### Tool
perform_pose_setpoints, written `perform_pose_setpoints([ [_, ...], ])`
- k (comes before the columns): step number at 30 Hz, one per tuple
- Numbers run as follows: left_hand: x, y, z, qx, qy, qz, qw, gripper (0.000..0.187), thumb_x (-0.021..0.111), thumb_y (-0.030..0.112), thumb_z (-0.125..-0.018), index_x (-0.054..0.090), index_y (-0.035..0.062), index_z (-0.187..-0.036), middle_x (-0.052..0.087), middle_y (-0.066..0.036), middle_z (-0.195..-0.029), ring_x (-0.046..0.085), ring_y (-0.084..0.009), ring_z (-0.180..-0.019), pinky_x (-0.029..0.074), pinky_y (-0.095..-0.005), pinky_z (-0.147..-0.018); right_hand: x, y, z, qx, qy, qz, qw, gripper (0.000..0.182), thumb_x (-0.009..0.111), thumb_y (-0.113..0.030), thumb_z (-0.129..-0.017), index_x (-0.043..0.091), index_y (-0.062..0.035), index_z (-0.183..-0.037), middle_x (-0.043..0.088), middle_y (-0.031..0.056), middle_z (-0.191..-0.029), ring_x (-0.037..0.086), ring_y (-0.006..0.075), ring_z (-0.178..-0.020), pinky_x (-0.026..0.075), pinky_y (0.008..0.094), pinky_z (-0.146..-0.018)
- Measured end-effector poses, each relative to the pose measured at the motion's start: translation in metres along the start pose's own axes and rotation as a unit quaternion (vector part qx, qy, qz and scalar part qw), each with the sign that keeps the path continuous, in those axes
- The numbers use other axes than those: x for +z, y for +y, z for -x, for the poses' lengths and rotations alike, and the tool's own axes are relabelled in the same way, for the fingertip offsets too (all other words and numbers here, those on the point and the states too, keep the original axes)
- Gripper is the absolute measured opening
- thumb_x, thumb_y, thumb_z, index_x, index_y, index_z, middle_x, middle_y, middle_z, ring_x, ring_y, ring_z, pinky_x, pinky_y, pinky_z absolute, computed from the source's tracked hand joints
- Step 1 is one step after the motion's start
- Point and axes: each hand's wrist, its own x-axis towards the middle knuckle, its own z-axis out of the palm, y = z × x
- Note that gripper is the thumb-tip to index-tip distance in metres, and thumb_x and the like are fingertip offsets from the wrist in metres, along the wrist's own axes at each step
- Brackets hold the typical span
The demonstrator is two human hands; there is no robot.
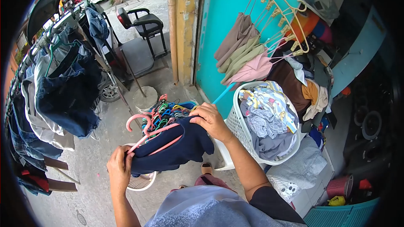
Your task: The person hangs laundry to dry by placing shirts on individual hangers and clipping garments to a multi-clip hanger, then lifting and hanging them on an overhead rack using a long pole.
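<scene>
A dark navy garment (176,153) hangs on a pink plastic hanger (158,131), held up in front of me between both hands. My left hand (120,163) is closed at the hanger's left end, where the cloth meets it. At the other shoulder, my right hand (211,120) pinches the garment's upper edge, with the hanger's end hidden under the cloth. The hanger's hook points up and to the left. Just behind the garment is a pile of colourful hangers (165,113). Below it, a white basket (143,182) is partly covered.
A rack of jeans and other clothes (67,88) stands at left. To the right, a white laundry basket (234,120) full of clothes sits on a white stool (226,158). A clip hanger (290,12) with small garments hangs against the turquoise door (227,0). Behind is a black chair (147,27).
</scene>
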Motion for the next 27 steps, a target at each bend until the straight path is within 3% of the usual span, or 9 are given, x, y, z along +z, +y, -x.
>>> perform_pose_setpoints([
  [4, 0.003, -0.007, -0.004, 0.046, 0.02, -0.046, 0.998, 0.01, 0.057, 0.007, -0.073, 0.051, 0.0013, -0.079, 0.052, -0.011, -0.07, 0.052, -0.0286, -0.063, 0.04, -0.0345, -0.057, -0.009, 0.021, 0.004, -0.005, -0.041, -0.034, 0.999, 0.019, 0.057, -0.022, -0.079, 0.057, -0.0052, -0.088, 0.057, 0.0033, -0.082, 0.051, 0.018, -0.08, 0.035, 0.0291, -0.076],
  [5, -0.001, -0.008, -0.006, 0.046, 0.036, -0.06, 0.996, 0.01, 0.057, 0.007, -0.074, 0.05, 0.0009, -0.078, 0.051, -0.011, -0.068, 0.051, -0.0288, -0.062, 0.039, -0.0347, -0.056, -0.008, 0.032, 0.005, 0.073, 0.029, -0.155, 0.985, 0.025, 0.051, -0.027, -0.083, 0.055, -0.0048, -0.094, 0.056, 0.0041, -0.087, 0.051, 0.0169, -0.081, 0.036, 0.0286, -0.076],
  [7, -0.005, -0.014, -0.011, 0.049, 0.073, -0.086, 0.992, 0.011, 0.055, 0.01, -0.075, 0.048, 0.0006, -0.077, 0.048, -0.012, -0.066, 0.049, -0.0295, -0.06, 0.037, -0.0348, -0.055, -0.007, 0.075, 0.01, 0.223, 0.124, -0.272, 0.928, 0.039, 0.036, -0.036, -0.091, 0.047, -0.0048, -0.111, 0.053, 0.0062, -0.1, 0.05, 0.0147, -0.088, 0.039, 0.0271, -0.077],
  [10, -0.02, -0.019, -0.013, 0.013, 0.073, -0.103, 0.992, 0.012, 0.05, 0.012, -0.079, 0.048, -0.0002, -0.079, 0.047, -0.013, -0.067, 0.048, -0.0277, -0.062, 0.037, -0.0335, -0.058, 0.01, 0.173, 0.023, 0.497, 0.251, -0.288, 0.779, 0.043, 0.045, -0.032, -0.087, 0.037, -0.0067, -0.12, 0.05, 0.0069, -0.109, 0.048, 0.0172, -0.095, 0.038, 0.0304, -0.078],
  [12, -0.024, -0.017, -0.017, -0.001, 0.094, -0.116, 0.989, 0.018, 0.045, 0.016, -0.083, 0.045, -0.0016, -0.079, 0.044, -0.012, -0.069, 0.044, -0.0242, -0.06, 0.033, -0.0317, -0.056, 0.017, 0.23, 0.028, 0.577, 0.311, -0.32, 0.684, 0.048, 0.049, -0.028, -0.084, 0.031, -0.0062, -0.123, 0.046, 0.0078, -0.114, 0.046, 0.02, -0.099, 0.037, 0.0333, -0.079],
  [18, -0.032, 0.013, -0.039, -0.024, 0.062, -0.222, 0.973, 0.015, 0.051, 0.013, -0.085, 0.056, 0.0016, -0.094, 0.057, -0.016, -0.08, 0.056, -0.0291, -0.074, 0.045, -0.0364, -0.064, 0.042, 0.326, 0.011, 0.53, 0.382, -0.207, 0.728, 0.058, 0.051, -0.015, -0.082, 0.02, -0.0034, -0.129, 0.037, 0.0166, -0.123, 0.04, 0.0278, -0.111, 0.032, 0.038, -0.09],
  [21, -0.025, 0.019, -0.048, -0.032, 0.082, -0.199, 0.976, 0.019, 0.054, 0.016, -0.083, 0.057, 0.0001, -0.093, 0.058, -0.016, -0.079, 0.056, -0.0284, -0.067, 0.045, -0.0358, -0.059, 0.047, 0.331, 0.009, 0.555, 0.39, -0.143, 0.721, 0.036, 0.045, -0.014, -0.085, 0.032, 0.0008, -0.115, 0.05, 0.0181, -0.103, 0.051, 0.0273, -0.094, 0.038, 0.035, -0.079],
  [23, -0.02, -0.003, -0.04, -0.073, 0.116, -0.168, 0.976, 0.015, 0.044, 0.013, -0.085, 0.047, -0.0016, -0.087, 0.049, -0.012, -0.075, 0.047, -0.022, -0.069, 0.037, -0.0294, -0.065, 0.053, 0.332, 0.013, 0.542, 0.392, -0.088, 0.739, 0.024, 0.043, -0.017, -0.087, 0.038, 0.0021, -0.101, 0.054, 0.0166, -0.086, 0.054, 0.0273, -0.079, 0.04, 0.0358, -0.07],
  [27, -0.031, -0.012, -0.046, -0.072, 0.157, -0.186, 0.967, 0.016, 0.045, 0.012, -0.085, 0.049, -0.0027, -0.089, 0.052, -0.013, -0.078, 0.049, -0.0224, -0.07, 0.039, -0.0306, -0.067, 0.028, 0.313, -0.008, 0.448, 0.419, -0.012, 0.79, 0.024, 0.043, -0.022, -0.088, 0.042, 0.0023, -0.089, 0.053, 0.0144, -0.073, 0.052, 0.0275, -0.068, 0.039, 0.0367, -0.063],
])
